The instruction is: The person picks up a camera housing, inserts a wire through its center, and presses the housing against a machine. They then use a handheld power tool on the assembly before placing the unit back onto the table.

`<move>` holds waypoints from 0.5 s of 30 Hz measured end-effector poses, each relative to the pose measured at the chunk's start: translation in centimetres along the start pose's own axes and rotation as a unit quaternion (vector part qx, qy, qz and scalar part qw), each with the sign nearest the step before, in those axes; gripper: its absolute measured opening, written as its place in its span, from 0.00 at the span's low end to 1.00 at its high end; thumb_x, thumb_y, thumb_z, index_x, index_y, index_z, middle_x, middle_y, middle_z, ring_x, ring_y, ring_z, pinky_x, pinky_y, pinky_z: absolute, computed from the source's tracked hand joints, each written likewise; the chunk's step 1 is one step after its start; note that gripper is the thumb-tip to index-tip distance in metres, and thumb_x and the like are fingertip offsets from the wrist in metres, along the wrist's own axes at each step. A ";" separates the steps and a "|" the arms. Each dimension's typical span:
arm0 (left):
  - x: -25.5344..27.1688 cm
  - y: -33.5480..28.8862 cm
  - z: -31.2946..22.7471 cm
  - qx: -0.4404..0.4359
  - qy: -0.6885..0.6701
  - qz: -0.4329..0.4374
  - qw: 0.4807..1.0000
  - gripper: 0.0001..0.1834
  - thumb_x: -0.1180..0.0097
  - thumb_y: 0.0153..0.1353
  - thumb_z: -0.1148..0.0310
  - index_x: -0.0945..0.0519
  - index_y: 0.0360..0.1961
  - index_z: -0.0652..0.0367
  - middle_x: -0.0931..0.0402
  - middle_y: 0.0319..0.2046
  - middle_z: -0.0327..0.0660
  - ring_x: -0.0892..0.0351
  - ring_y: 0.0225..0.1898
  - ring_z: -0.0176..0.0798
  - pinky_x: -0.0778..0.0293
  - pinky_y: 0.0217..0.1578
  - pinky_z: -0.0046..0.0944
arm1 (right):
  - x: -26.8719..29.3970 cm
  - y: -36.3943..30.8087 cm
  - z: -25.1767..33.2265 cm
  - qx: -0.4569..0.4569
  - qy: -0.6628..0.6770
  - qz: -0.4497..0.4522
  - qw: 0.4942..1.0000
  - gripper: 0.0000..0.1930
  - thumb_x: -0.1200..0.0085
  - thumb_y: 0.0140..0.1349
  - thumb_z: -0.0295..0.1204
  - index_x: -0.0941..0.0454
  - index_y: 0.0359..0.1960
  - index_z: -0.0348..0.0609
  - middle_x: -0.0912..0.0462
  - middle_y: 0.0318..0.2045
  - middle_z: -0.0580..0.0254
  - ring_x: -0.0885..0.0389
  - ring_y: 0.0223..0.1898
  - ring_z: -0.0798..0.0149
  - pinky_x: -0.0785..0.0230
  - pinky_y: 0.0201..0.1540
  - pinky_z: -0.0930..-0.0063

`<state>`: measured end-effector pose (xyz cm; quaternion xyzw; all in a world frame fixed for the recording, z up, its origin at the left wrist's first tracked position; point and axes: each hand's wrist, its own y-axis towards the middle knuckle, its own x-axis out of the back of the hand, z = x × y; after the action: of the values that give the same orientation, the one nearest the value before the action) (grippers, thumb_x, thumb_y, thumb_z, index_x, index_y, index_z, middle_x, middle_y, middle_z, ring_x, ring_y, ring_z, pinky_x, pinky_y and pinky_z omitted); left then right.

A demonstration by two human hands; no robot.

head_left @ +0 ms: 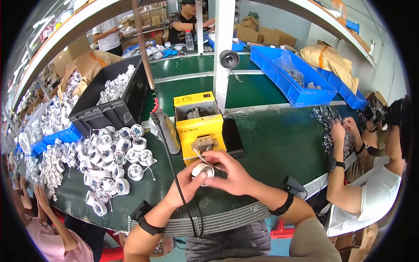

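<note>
White housing (pixel 201 167) is resting between the two hands, just in front of the yellow machine (pixel 188 136) and above the near part of the green table (pixel 266 135). The left hand (pixel 188 187) is gripping it from the left, its thumb lying across the near side. The right hand (pixel 233 175) is curving around it from the right, fingers bent over the far side; how firmly they are pressing, I cannot tell. A thin white wire (pixel 198 153) is arching just beyond the housing, near the machine's metal fixture (pixel 204 143). A black cable (pixel 176 180) is passing over the left hand. Many similar housings (pixel 114 159) are lying piled to the left, well apart from both hands.
</note>
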<state>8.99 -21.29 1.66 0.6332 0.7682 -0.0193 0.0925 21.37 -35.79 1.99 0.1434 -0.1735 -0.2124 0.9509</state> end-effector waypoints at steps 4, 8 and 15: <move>0.5 -0.7 0.6 -0.035 0.076 -0.014 0.996 0.27 0.40 0.63 0.64 0.32 0.60 0.62 0.25 0.44 0.37 0.27 0.44 0.29 0.30 0.47 0.31 | 0.6 0.2 0.9 -0.228 0.250 -0.033 0.940 0.14 0.52 0.70 0.32 0.30 0.51 0.38 0.23 0.37 0.65 0.24 0.38 0.72 0.30 0.43 0.76; 1.0 -0.8 0.8 -0.023 0.120 -0.031 0.992 0.25 0.37 0.60 0.62 0.29 0.55 0.63 0.25 0.40 0.37 0.27 0.38 0.28 0.28 0.39 0.30 | 1.3 0.2 -0.9 -0.200 0.295 0.017 0.934 0.12 0.48 0.67 0.29 0.27 0.47 0.35 0.22 0.35 0.64 0.24 0.35 0.72 0.30 0.39 0.77; 0.6 -0.4 0.5 0.051 -0.036 -0.042 0.997 0.24 0.54 0.70 0.52 0.33 0.56 0.61 0.23 0.35 0.41 0.25 0.30 0.29 0.27 0.26 0.29 | 1.2 0.0 -0.3 -0.207 0.232 0.068 0.948 0.09 0.48 0.67 0.28 0.22 0.42 0.35 0.20 0.36 0.65 0.25 0.33 0.74 0.32 0.39 0.80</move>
<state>8.55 -20.82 1.05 0.6029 0.7885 -0.0848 0.0869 22.48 -36.27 2.08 -0.0238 0.0906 -0.1391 0.9858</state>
